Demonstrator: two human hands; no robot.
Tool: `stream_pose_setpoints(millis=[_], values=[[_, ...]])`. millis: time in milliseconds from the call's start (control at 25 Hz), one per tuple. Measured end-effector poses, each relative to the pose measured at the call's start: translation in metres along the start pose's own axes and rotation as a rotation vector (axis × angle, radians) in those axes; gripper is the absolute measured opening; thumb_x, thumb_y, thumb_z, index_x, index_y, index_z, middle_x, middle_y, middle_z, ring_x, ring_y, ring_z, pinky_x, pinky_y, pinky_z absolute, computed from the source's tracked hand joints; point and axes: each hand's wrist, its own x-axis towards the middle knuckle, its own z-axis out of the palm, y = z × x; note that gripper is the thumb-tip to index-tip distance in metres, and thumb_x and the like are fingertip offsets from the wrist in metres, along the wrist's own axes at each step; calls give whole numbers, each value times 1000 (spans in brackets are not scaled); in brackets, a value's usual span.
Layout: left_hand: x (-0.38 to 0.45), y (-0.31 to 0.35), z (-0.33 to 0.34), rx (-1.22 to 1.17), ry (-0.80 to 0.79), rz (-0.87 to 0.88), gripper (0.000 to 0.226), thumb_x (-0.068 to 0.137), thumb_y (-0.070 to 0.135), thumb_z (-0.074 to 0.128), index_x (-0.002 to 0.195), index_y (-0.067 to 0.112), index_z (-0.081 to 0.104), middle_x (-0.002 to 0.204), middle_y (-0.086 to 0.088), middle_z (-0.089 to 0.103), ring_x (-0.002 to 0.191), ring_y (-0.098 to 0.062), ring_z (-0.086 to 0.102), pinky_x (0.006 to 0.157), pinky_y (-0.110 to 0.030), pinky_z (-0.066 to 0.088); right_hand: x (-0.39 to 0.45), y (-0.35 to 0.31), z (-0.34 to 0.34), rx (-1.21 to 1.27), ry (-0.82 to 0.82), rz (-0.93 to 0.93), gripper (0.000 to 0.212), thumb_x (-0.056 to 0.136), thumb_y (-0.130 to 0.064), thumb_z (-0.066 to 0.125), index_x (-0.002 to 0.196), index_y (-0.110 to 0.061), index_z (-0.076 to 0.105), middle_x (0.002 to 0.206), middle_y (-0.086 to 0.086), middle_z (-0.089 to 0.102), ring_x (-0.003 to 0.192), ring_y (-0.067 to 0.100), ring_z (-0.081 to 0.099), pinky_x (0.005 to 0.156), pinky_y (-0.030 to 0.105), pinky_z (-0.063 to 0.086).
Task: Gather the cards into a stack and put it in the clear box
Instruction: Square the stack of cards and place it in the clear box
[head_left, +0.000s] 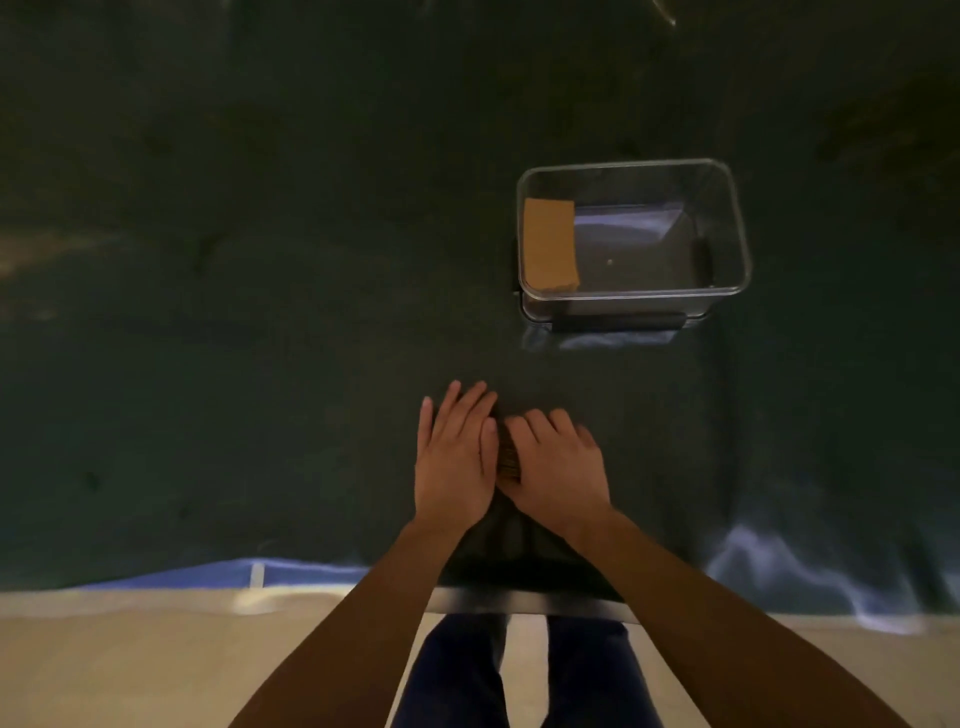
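The left hand (454, 457) and the right hand (558, 465) are lying side by side on the dark table cover (260, 312), palms down, pressing in on a small stack of cards (508, 457) that is showing only as a tan sliver in the gap between them. The left is lying flat with its fingers stretched forward; the right is curling its fingers down over the far end of the stack. Whether either hand is actually gripping the cards or only squaring them against the surface cannot be told, since the hands are hiding most of them. The step in hand looks to be the gathering, nearly finished: no loose cards are showing elsewhere on the cover. The clear box (737, 228) is sitting well apart, ahead and to the right, open at the top, with a tan stack (550, 244) already lying at its left end. The next move is probably calling for a firm pinch on the stack's edges, a lift without fanning, and a carry over the near rim to the free floor beside the tan stack.
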Motion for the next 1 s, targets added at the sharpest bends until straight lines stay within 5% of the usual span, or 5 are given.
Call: stream_pose_setpoints(millis=[360, 560, 640, 760, 1000], values=[[1, -5, 8, 17, 61, 7, 46, 98, 25, 29, 94, 12, 72, 119, -3, 70, 121, -19, 61, 119, -46, 30, -12, 28, 3, 102, 22, 59, 52, 73, -58, 73, 112, -25, 66, 108, -1, 67, 95, 22, 64, 79, 36, 53], [1, -1, 3, 76, 59, -8, 47, 101, 33, 25, 96, 18, 69, 103, 0, 69, 97, -22, 57, 85, -36, 44, -21, 34, 3, 269, -25, 173, 58, 76, -66, 66, 118, -27, 56, 114, -6, 62, 90, 14, 65, 68, 29, 52], [3, -5, -7, -75, -48, -8, 59, 103, 50, 16, 114, 19, 65, 117, -1, 62, 108, -20, 53, 95, -35, 42, -20, 34, 3, 340, -90, 176, 52, 80, -61, 67, 114, -23, 55, 114, -5, 60, 86, 16, 66, 69, 34, 55], [6, -39, -44, -432, -336, -58, 71, 85, 60, 59, 147, 38, 31, 133, 4, 38, 120, -8, 46, 101, -24, 41, -13, 37, 1, 367, -140, 116, 47, 83, -55, 66, 112, -20, 53, 114, -4, 57, 88, 17, 64, 73, 38, 57], [32, -37, -55, -82, -625, 31, 76, 82, 35, 72, 137, 43, 20, 95, 4, 66, 81, -16, 68, 74, -35, 56, -10, 38, -2, 346, -164, 109, 50, 81, -51, 70, 117, -21, 52, 119, -2, 57, 93, 16, 63, 79, 38, 56]])
